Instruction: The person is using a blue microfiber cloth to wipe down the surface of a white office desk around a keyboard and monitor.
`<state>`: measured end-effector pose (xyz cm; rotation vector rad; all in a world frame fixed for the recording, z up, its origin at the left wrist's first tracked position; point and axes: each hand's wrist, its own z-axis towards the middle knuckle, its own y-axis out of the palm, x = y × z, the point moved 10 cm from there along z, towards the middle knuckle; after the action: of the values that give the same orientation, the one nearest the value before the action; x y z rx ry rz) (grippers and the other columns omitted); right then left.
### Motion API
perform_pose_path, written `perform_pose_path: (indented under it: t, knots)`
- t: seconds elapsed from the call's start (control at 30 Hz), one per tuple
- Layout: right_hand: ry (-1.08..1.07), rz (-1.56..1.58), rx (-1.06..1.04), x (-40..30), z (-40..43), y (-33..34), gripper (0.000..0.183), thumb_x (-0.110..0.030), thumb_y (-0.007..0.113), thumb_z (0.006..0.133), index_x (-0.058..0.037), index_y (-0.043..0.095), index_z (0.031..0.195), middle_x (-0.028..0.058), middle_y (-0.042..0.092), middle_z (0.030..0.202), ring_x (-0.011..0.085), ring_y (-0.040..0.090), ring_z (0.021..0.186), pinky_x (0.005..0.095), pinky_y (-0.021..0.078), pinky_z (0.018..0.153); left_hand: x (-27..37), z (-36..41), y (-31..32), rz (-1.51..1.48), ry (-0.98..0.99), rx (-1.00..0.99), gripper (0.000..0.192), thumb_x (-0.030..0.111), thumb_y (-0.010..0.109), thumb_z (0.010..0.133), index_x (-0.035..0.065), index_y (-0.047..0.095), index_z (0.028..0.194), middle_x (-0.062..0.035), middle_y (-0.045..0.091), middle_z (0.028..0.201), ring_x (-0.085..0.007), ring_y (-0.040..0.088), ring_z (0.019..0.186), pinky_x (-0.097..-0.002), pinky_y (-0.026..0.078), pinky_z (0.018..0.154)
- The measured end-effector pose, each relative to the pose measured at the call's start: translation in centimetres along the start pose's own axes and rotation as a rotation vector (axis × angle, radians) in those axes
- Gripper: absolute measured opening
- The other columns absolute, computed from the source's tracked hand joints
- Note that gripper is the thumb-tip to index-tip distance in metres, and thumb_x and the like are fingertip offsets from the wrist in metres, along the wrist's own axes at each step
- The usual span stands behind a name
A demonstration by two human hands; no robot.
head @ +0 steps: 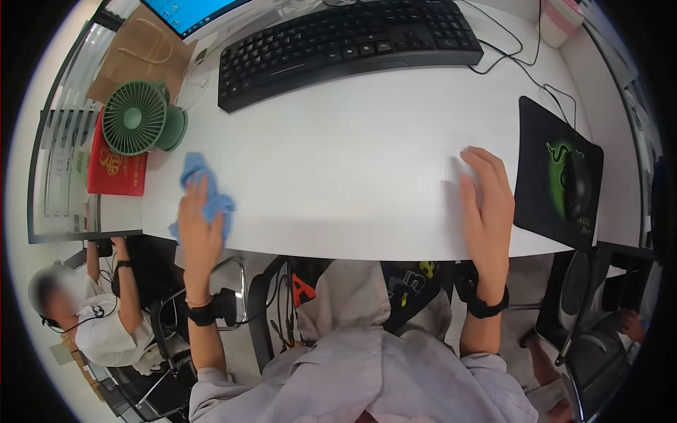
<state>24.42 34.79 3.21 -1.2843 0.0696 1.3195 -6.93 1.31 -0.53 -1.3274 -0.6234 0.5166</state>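
My left hand (199,224) lies over a crumpled blue cloth (218,203) on the left part of the white desk (338,174). Folds of the cloth stick out past my fingers and on both sides of the palm; it looks slightly blurred. On the right, my right hand (487,203) holds nothing. Its edge is at the desk surface, with the thumb apart from the curved fingers. Just beyond it lies a black mouse pad (534,174) with a green design, and a black computer mouse (577,185) sits on that pad.
A black keyboard (349,50) lies along the back, below a monitor (195,13). At left are a green desk fan (135,117), a red booklet (119,177) and a brown paper bag (143,53). Cables (521,61) run at right near a pink-and-white cup (560,21). A person (106,328) sits at left.
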Motion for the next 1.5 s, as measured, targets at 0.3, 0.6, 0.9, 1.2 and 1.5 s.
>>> perform_pose_path:
  t: [0.3, 0.6, 0.9, 1.2, 1.5]
  knots:
    - [-0.031, 0.110, 0.086, 0.6, -0.2, -0.7, 0.023, -0.010, 0.062, 0.094, 0.0010, 0.066, 0.114, 0.0197, 0.065, 0.119, 0.0390, 0.063, 0.105, 0.0436, 0.0496, 0.091, 22.4, 8.3, 1.9, -0.077, 0.653, -0.198, 0.074, 0.028, 0.060, 0.096, 0.0045, 0.031, 0.159, -0.0230, 0.028, 0.164, -0.0469, 0.029, 0.149, -0.0530, 0.023, 0.122]
    - [-0.041, 0.243, 0.131, 0.7, -0.1, -1.1, 0.021, -0.009, 0.062, 0.094, 0.0029, 0.065, 0.111, 0.0209, 0.067, 0.114, 0.0408, 0.064, 0.102, 0.0449, 0.0498, 0.090, 35.1, 14.3, 4.2, -0.169, 0.980, 0.003, 0.066, 0.033, 0.057, 0.100, 0.0084, 0.036, 0.157, -0.0223, 0.035, 0.161, -0.0424, 0.036, 0.146, -0.0491, 0.027, 0.121]
    - [-0.017, 0.203, 0.088, 0.5, 0.1, -0.7, 0.022, -0.009, 0.060, 0.096, 0.0031, 0.065, 0.113, 0.0204, 0.067, 0.114, 0.0408, 0.065, 0.105, 0.0424, 0.0506, 0.091, 34.9, 14.5, 4.3, -0.182, 0.962, 0.175, 0.060, 0.037, 0.059, 0.100, 0.0118, 0.045, 0.153, -0.0208, 0.043, 0.156, -0.0378, 0.043, 0.141, -0.0458, 0.032, 0.119]
    - [0.008, 0.088, 0.033, 0.7, 0.0, -0.6, 0.024, -0.010, 0.058, 0.098, 0.0027, 0.066, 0.117, 0.0208, 0.067, 0.120, 0.0382, 0.066, 0.110, 0.0400, 0.0503, 0.096, 22.4, 8.3, 1.5, -0.197, 0.715, -0.082, 0.069, 0.026, 0.065, 0.091, 0.0102, 0.042, 0.155, -0.0175, 0.038, 0.161, -0.0414, 0.038, 0.145, -0.0517, 0.026, 0.122]
    - [0.003, 0.061, 0.009, 0.2, 0.2, -0.2, 0.024, -0.010, 0.059, 0.098, 0.0019, 0.066, 0.117, 0.0208, 0.066, 0.121, 0.0381, 0.065, 0.110, 0.0404, 0.0503, 0.095, -8.8, 2.5, -1.4, -0.236, -0.102, 0.143, 0.057, 0.023, 0.064, 0.094, 0.0046, 0.052, 0.147, -0.0201, 0.052, 0.150, -0.0377, 0.045, 0.142, -0.0414, 0.033, 0.118]
